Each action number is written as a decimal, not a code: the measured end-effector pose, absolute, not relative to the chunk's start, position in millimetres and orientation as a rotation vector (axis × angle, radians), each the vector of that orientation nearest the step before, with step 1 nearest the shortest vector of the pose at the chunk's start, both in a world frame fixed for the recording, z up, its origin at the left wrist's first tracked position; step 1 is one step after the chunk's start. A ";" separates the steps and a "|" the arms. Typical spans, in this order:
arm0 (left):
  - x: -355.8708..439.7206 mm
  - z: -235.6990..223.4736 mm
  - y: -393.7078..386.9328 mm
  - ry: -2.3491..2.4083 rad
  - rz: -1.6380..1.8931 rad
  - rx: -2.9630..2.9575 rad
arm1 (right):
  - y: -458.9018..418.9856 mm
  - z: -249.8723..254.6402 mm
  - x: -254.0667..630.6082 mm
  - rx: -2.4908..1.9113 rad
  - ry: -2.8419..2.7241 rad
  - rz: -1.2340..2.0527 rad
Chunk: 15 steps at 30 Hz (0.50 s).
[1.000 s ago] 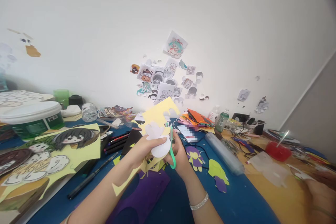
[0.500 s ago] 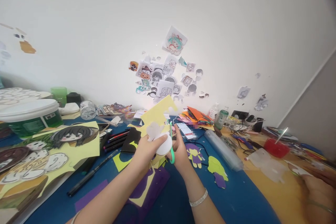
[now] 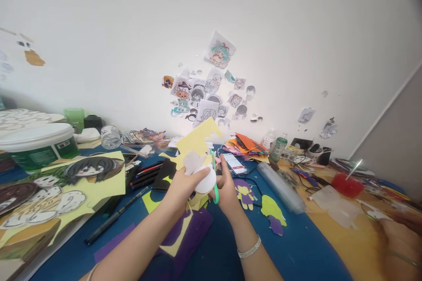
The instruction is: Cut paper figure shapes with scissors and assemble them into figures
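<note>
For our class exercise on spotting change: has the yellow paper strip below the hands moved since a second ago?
Yes. The yellow paper strip has shifted rightward, farther from the motionless black pen; its lower end now shows over the purple sheet.

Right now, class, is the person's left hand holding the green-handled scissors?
No, the left hand pinches the white paper cut-out, while the green-handled scissors are in the right hand.

Soft, bright light leaves the wall (image 3: 204,13) palest mid-frame and greyer toward the sides, with wide-angle stretching at the edges, 1 blackened upper-right corner and pixelation beside the phone (image 3: 233,164).
</note>
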State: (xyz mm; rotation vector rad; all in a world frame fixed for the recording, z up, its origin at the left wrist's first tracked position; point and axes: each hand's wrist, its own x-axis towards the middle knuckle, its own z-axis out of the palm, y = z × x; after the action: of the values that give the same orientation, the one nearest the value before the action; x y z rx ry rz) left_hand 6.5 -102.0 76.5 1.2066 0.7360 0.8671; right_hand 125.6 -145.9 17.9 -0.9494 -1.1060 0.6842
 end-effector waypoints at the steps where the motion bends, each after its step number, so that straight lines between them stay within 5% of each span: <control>1: 5.6 77.6 -101.6 0.729 0.866 1.209 | -146.0 18.2 125.7 -0.955 -1.111 0.685; 15: -1.2 86.4 -96.4 0.690 0.813 1.304 | -150.0 19.1 126.5 -1.008 -1.182 0.678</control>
State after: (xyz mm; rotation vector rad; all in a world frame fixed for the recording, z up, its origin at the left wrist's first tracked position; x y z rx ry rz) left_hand -1.2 -96.4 86.4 1.3042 0.6905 0.8135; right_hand 126.5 -150.0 19.1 -1.0077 -1.1824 0.6778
